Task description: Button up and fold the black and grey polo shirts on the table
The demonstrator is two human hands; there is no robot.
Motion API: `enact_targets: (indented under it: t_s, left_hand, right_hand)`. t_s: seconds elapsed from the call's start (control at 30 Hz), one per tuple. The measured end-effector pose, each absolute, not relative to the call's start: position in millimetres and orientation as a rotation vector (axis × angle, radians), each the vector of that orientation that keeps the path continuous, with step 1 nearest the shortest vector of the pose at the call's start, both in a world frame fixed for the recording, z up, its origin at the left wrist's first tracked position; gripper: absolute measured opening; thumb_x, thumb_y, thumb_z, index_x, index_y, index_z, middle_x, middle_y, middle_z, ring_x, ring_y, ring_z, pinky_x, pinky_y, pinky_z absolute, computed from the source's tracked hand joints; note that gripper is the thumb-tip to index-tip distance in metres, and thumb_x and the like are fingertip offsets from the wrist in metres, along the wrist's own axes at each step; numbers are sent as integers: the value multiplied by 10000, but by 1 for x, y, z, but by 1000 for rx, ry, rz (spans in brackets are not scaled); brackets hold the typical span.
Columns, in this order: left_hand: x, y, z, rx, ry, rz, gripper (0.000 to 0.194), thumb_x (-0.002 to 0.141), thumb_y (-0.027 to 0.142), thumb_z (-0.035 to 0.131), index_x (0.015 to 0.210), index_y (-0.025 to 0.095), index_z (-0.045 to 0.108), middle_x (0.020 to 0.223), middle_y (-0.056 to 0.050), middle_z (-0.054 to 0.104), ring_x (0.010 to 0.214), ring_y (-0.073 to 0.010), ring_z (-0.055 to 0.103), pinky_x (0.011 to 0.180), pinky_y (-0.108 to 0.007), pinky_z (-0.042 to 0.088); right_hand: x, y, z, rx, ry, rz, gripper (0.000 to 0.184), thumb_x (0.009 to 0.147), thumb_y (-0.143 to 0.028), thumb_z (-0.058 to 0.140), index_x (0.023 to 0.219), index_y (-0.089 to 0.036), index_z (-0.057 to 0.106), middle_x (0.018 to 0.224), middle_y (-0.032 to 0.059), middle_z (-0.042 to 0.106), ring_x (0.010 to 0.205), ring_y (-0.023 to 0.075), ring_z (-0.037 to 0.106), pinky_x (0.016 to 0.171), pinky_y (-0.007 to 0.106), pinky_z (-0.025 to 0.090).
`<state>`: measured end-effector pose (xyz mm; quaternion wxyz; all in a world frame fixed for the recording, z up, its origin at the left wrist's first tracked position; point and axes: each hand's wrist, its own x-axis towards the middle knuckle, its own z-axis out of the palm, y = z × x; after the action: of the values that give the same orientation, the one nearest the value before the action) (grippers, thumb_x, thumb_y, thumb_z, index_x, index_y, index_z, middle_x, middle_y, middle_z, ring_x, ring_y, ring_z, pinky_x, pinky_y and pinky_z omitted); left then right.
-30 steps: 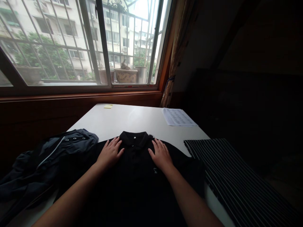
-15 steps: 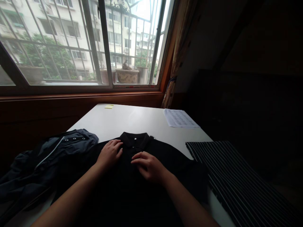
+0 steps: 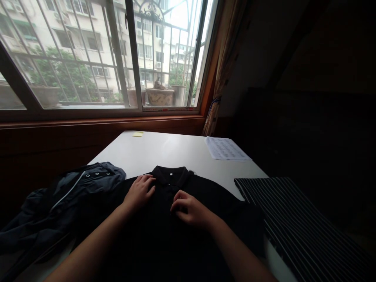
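A black short-sleeved polo shirt [image 3: 205, 196] lies spread front side up on the white table [image 3: 170, 150], its collar pointing to the window. My left hand [image 3: 140, 190] rests on the shirt just left of the collar, fingers stretched out and holding nothing. Lower and to the right, my right hand [image 3: 189, 208] is over the shirt front near the buttons. Its fingers are curled in toward the thumb. The dark cloth hides whether they pinch any fabric.
Bunched dark blue-grey clothing [image 3: 100, 178] with eyelets lies at the left. A black-and-white striped cloth [image 3: 282, 203] hangs over the right edge. Printed papers [image 3: 227, 149] and a yellow sticky note [image 3: 138, 134] are near the table's far edge, below a barred window [image 3: 158, 55].
My right hand has shifted slightly right, and its fingers have curled from a more stretched pose. My left hand stays in place by the collar. The camera view has moved a little.
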<state>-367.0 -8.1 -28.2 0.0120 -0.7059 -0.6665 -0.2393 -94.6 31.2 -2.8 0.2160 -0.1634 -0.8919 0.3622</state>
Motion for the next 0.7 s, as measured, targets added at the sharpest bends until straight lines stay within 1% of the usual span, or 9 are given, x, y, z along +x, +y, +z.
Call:
enact_targets:
  t_s: [0.17,0.43,0.53,0.7]
  left_hand:
    - [-367,-8,-28,-2202,-2085,-747,313,947,311,523,1225,240,648,1341,-66,601,1271,-276,513,1109,-460,426]
    - [-365,-10,-27,-2188,-2080,-728,310,954,306,518,1229,237,644,1344,-64,600,1276,-274,509,1111,-454,420]
    - [-365,-10,-26,-2186,-2088,-714,309,956,306,517,1227,235,646,1342,-66,600,1273,-275,510,1110,-459,420]
    - [-365,-9,-26,-2184,-2093,-711,314,956,312,518,1235,236,642,1343,-69,598,1271,-276,511,1105,-463,424]
  right_hand:
    - [-93,33,2,-466,-2399,1157,262,733,11,638,858,-206,715,1038,21,599,863,135,613,758,255,524]
    - [-92,42,-4,-545,-2412,1224,227,728,-8,711,838,-206,725,1025,11,598,833,126,595,751,249,508]
    - [-92,45,-7,-545,-2431,1213,195,742,-49,753,846,-214,741,987,3,587,833,128,589,750,244,500]
    - [-92,46,-9,-510,-2432,1214,85,802,-152,764,850,-222,768,940,4,568,817,130,590,757,248,506]
